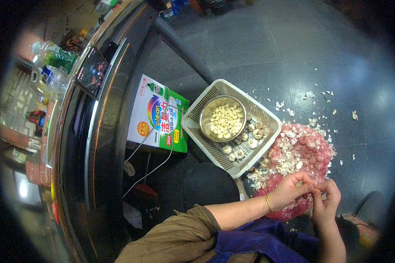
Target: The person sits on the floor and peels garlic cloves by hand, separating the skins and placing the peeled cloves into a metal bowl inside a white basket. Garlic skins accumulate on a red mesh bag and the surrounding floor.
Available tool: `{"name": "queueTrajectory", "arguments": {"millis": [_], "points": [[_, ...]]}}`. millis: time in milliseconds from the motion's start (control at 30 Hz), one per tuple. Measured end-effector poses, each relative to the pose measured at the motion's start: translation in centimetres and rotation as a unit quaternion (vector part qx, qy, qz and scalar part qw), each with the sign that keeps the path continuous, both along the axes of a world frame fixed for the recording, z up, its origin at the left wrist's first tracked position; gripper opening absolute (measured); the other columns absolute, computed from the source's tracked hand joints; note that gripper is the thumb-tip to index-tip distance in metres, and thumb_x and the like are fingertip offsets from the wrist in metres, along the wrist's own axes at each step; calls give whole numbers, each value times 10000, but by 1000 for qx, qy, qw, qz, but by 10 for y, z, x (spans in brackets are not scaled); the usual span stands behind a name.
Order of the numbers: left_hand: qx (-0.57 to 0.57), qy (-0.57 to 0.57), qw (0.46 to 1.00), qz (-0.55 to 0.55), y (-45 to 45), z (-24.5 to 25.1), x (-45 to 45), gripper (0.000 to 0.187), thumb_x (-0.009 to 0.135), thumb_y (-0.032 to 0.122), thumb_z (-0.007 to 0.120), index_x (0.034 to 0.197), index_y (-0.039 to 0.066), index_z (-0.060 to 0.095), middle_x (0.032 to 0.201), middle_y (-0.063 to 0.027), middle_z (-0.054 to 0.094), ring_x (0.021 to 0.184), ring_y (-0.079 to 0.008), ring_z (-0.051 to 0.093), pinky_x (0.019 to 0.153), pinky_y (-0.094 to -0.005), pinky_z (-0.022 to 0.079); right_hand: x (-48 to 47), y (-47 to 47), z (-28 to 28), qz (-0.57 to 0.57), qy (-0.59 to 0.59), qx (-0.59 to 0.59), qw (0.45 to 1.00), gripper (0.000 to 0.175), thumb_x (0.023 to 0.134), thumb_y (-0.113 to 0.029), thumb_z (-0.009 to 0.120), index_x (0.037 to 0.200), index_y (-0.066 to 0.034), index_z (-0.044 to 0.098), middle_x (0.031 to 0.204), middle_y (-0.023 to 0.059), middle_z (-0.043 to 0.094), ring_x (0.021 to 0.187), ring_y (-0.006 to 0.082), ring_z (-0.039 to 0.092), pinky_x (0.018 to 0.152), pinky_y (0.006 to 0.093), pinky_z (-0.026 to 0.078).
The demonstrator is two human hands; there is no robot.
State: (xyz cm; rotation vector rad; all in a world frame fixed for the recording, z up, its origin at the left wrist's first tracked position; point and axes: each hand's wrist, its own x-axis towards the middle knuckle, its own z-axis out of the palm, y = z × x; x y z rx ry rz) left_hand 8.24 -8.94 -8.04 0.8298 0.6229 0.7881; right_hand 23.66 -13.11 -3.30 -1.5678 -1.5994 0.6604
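My left hand [296, 190], with a gold bracelet at the wrist, meets my right hand [327, 196] at the fingertips. Both pinch a small piece that looks like garlic, mostly hidden by the fingers. Beneath them lies a red mesh sack [311, 148] filled with garlic bulbs, with papery garlic skins [286, 162] heaped on it. Left of the sack, a pale perforated plastic basket [214, 89] holds a round steel bowl [204, 130]. Peeled garlic cloves [227, 120] lie in the bowl. Several unpeeled garlic bulbs [252, 143] rest in the basket beside it.
A white and green detergent carton [140, 108] stands left of the basket, under a dark table [113, 131]. A thin pale cable [161, 166] hangs before it. On the tabletop are a phone [91, 72] and plastic bottles [57, 56]. Skins litter the dark tiled floor [243, 49].
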Motion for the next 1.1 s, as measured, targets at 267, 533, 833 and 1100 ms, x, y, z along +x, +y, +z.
{"name": "queueTrajectory", "arguments": {"millis": [267,533,833,1100], "points": [[86,40,992,84,1,2,-2,110,951,158,596,915,54,593,839,18,604,802,-60,557,716,-229,471,-1,-3,-16,-42,197,-86,976,201,895,-136,642,764,-65,507,654,-31,478,600,73,450,542,245,380],[-216,-55,836,501,79,-9,-83,100,980,236,512,1006,144,482,826,1,539,730,-115,541,609,-253,441,3,-2,-10,-34,289,-146,946,289,982,-242,532,757,-68,482,673,-7,499,608,69,463,562,214,384],[-203,-118,970,69,-2,-11,-2,407,995,125,432,1386,41,353,1317,-140,506,1194,-200,512,1014,-325,420,-28,2,-11,42,26,-182,982,379,761,-48,685,1125,-41,579,875,159,618,718,225,608,619,316,472],[31,35,999,-8,-1,-25,8,389,1030,338,421,1248,22,483,1099,-32,553,1008,-95,512,885,-257,432,-15,11,-7,73,-69,9,995,380,765,-1,646,1136,-11,564,1007,187,622,872,337,604,769,392,469]]}}
